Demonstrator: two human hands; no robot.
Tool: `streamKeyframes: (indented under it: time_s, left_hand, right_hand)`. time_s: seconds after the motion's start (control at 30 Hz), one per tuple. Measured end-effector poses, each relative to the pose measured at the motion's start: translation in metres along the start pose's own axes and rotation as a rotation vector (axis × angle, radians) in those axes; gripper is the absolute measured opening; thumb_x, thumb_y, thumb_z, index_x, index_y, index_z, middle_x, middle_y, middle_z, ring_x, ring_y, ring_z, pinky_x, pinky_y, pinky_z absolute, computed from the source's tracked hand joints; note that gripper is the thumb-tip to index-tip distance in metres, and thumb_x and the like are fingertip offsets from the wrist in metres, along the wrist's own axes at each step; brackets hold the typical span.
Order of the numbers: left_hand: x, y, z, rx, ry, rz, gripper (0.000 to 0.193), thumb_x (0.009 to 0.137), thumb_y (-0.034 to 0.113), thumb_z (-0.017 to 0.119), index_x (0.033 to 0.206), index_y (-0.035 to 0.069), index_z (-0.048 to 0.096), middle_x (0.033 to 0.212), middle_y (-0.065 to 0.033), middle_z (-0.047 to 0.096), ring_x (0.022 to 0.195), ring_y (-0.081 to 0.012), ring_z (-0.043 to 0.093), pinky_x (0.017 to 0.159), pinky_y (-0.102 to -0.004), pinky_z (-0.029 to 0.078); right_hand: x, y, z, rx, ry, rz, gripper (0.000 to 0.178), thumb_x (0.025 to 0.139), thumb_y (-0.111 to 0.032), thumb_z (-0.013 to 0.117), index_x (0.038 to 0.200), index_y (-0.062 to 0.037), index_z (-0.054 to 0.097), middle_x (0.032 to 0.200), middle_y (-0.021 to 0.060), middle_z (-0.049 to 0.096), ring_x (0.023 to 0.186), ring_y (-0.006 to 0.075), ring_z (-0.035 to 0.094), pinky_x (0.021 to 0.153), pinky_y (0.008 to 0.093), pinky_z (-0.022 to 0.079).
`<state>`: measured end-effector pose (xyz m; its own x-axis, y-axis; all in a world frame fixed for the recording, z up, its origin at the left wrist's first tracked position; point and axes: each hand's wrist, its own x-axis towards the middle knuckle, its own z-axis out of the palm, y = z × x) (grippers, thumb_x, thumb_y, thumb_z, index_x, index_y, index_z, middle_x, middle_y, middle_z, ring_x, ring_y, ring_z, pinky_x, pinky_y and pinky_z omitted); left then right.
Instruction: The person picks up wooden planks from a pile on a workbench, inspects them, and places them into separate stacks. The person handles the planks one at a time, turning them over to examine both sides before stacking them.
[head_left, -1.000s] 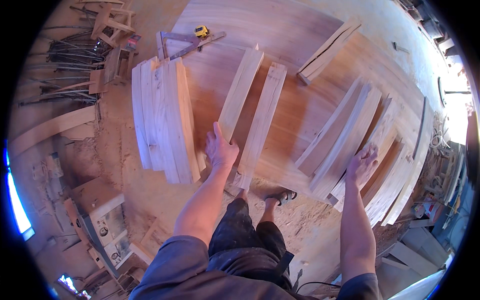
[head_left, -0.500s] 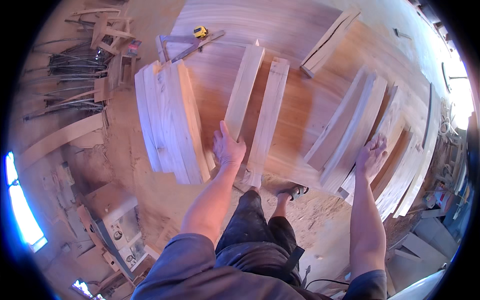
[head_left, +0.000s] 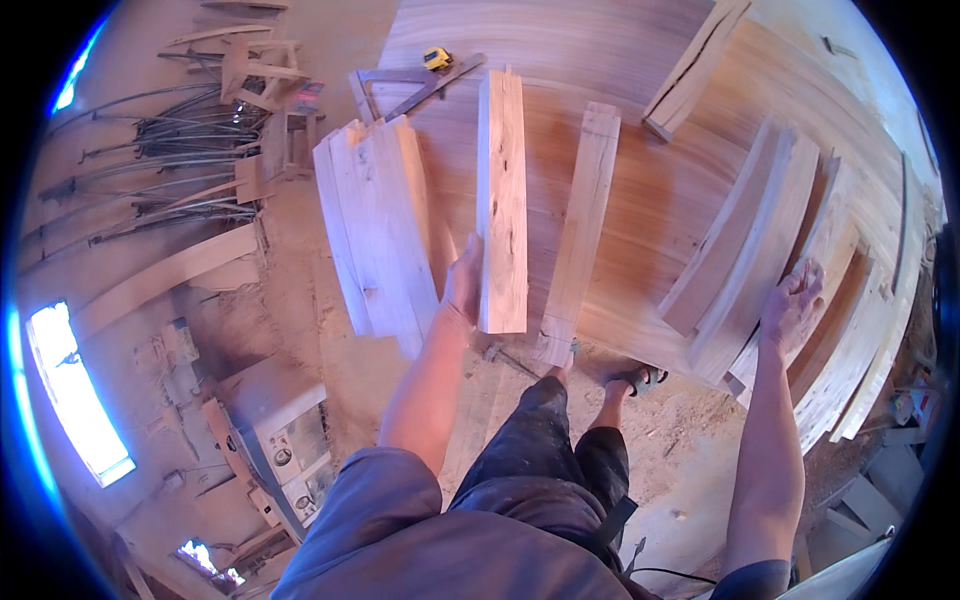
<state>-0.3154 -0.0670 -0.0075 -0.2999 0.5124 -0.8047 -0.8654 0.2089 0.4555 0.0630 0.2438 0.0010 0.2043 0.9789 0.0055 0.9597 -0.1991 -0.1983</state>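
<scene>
My left hand (head_left: 463, 282) is closed on a squared wooden post (head_left: 503, 200) by its lower left side; the post has dark flaws on one face, and some of my fingers are hidden behind it. A second post (head_left: 582, 200), tenoned at its near end, lies on the wooden tabletop to the right. My right hand (head_left: 793, 303) hovers over or rests lightly on several curved boards (head_left: 760, 240), fingers loosely bent and apart, nothing seen in them. A stack of pale boards (head_left: 372, 230) lies left of my left hand.
Behind the stack are a wooden try square (head_left: 425, 88) and a yellow tape measure (head_left: 437, 59). A cracked block (head_left: 695, 70) lies at the tabletop's (head_left: 640, 250) far side. Metal clamps or rods (head_left: 190, 140) crowd the left floor. A machine (head_left: 285, 440) stands lower left.
My left hand has raised and turned the post, so a flawed face and its near end now show. The view has shifted left; my right hand stays by the curved boards.
</scene>
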Motion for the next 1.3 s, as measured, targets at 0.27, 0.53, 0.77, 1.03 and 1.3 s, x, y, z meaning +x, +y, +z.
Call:
streamKeyframes:
  time_s: [0.27, 0.53, 0.77, 1.03, 1.3]
  left_hand:
    - [0.013, -0.018, -0.001, -0.238, -0.274, -0.034, 0.082, 0.099, 0.076, 0.035, 0.129, 0.003, 0.056, 0.094, -0.0246, 0.065, 0.078, -0.0380, 0.064, 0.071, -0.0511, 0.056]
    - [0.018, -0.028, -0.003, -0.133, -0.185, -0.010, 0.082, 0.088, 0.084, 0.047, 0.124, 0.012, 0.062, 0.093, -0.0198, 0.064, 0.078, -0.0345, 0.059, 0.072, -0.0453, 0.049]
    - [0.025, -0.027, -0.010, -0.019, -0.143, 0.028, 0.080, 0.092, 0.080, 0.047, 0.127, 0.008, 0.060, 0.098, -0.0236, 0.066, 0.081, -0.0398, 0.063, 0.074, -0.0506, 0.053]
    - [0.026, -0.022, -0.059, 0.236, 0.227, 0.160, 0.070, 0.102, 0.058, 0.057, 0.141, 0.000, 0.059, 0.132, -0.0119, 0.067, 0.119, -0.0250, 0.064, 0.106, -0.0395, 0.049]
    - [0.024, -0.037, -0.016, 0.361, 0.035, 0.372, 0.087, 0.084, 0.061, 0.079, 0.139, -0.003, 0.056, 0.131, -0.0088, 0.064, 0.117, -0.0209, 0.061, 0.101, -0.0369, 0.049]
  right_hand:
    - [0.000, 0.001, 0.004, -0.004, 0.009, 0.011, 0.054, 0.104, -0.045, 0.043, 0.154, -0.0261, 0.038, 0.120, 0.0233, 0.058, 0.114, 0.0409, 0.060, 0.096, 0.0512, 0.048]
    - [-0.002, 0.005, 0.007, -0.027, 0.038, -0.051, 0.052, 0.102, -0.043, 0.045, 0.151, -0.0250, 0.041, 0.121, 0.0243, 0.059, 0.113, 0.0421, 0.061, 0.094, 0.0523, 0.048]
    - [-0.004, 0.000, 0.002, -0.065, 0.043, -0.009, 0.049, 0.102, -0.038, 0.043, 0.149, -0.0238, 0.044, 0.119, 0.0206, 0.064, 0.111, 0.0386, 0.061, 0.095, 0.0502, 0.049]
    - [-0.007, -0.022, -0.007, -0.003, -0.053, -0.017, 0.054, 0.099, -0.034, 0.051, 0.150, -0.0172, 0.042, 0.126, 0.0209, 0.061, 0.115, 0.0400, 0.060, 0.096, 0.0509, 0.050]
    - [-0.003, -0.007, -0.009, 0.018, 0.002, 0.046, 0.058, 0.099, -0.034, 0.053, 0.152, -0.0147, 0.039, 0.120, 0.0250, 0.055, 0.111, 0.0433, 0.062, 0.092, 0.0529, 0.052]
